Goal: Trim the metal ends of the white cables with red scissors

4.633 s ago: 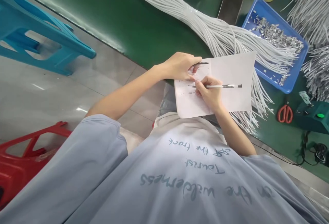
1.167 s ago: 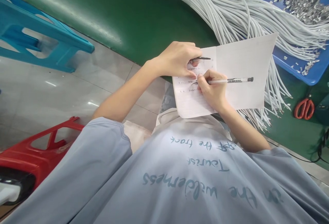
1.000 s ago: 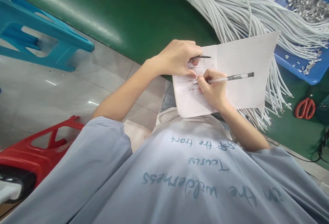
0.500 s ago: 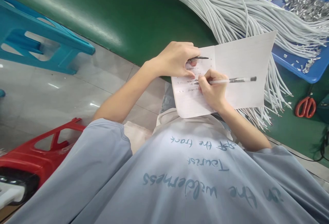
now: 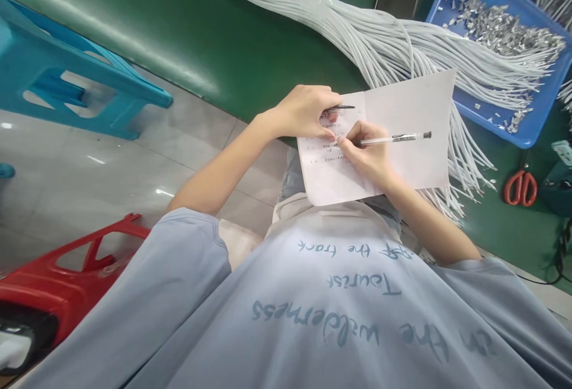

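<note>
My right hand (image 5: 369, 153) grips a clear gel pen (image 5: 388, 139) with a black end, its tip down on the left page of an open notebook (image 5: 335, 180). Several lines of small handwriting cover part of that page; the right page (image 5: 411, 109) looks bare of writing. At the notebook's upper left edge, my left hand (image 5: 310, 109) is closed, with a slim black pen cap (image 5: 346, 107) sticking out between its fingers. The left thumb rests on the page, close to the right fingertips.
Behind the notebook, a thick bundle of white cables (image 5: 339, 19) lies across the green table (image 5: 214, 55). Its ends reach over a blue tray (image 5: 536, 124) of small metal pieces. Red-handled scissors (image 5: 521, 187) lie at right. A blue stool (image 5: 89, 97) and a red stool (image 5: 75, 276) stand left.
The view has shifted, so the table things sit lower and further left. The pen tip has moved slightly leftward over the page; both hands keep their hold.
</note>
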Available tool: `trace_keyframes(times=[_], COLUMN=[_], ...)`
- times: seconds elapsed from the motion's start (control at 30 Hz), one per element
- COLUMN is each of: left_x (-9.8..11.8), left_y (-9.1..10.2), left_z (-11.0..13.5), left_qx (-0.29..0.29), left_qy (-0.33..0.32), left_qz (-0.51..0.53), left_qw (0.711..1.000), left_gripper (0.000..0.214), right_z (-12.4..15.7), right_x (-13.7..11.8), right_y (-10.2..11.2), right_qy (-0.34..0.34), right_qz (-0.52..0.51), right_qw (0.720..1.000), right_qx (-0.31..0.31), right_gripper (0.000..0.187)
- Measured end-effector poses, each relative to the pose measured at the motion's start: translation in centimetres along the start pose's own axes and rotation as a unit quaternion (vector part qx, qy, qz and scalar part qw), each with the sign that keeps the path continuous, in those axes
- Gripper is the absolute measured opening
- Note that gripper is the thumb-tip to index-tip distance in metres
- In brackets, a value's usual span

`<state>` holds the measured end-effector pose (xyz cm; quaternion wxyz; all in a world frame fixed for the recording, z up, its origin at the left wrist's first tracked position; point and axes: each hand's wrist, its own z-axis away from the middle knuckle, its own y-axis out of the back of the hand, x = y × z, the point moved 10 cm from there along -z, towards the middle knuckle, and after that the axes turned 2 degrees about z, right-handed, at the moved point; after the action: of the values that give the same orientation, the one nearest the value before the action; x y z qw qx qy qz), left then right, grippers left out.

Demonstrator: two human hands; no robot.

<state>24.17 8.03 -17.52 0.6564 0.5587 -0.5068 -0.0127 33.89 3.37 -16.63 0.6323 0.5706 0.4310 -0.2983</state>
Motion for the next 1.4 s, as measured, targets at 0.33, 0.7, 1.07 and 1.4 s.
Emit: trace_keyframes(times=[0.33, 0.7, 1.07, 1.4], left_x=[1.0, 0.3, 1.0, 0.8], left_y=[-0.5, -0.3, -0.2, -0.4], left_z=[-1.3, -0.6, -0.7, -0.7], left_qx=[-0.046, 0.009, -0.008, -0.018], left_qy=[0.033, 0.029, 0.031, 0.035], left_qz=[-0.038, -0.026, -0.031, -0.023], left_qw=[0.998, 0.999, 0.999, 0.999], left_gripper=[0.02, 0.023, 0.029, 0.019], right_z=[-0.1, 0.3, 0.5, 0.4], right_x=[0.7, 0.4, 0.5, 0.4], right_y=[-0.8, -0.4, -0.2, -0.4], right_qy=[-0.035, -0.032, -0.046, -0.046], right_qz=[-0.024, 0.009, 0.046, 0.062], right_qw=[0.999, 0.999, 0.998, 0.997], right_qx=[-0.01, 0.013, 0.012, -0.002], right_gripper=[0.034, 0.03, 0.031, 0.03])
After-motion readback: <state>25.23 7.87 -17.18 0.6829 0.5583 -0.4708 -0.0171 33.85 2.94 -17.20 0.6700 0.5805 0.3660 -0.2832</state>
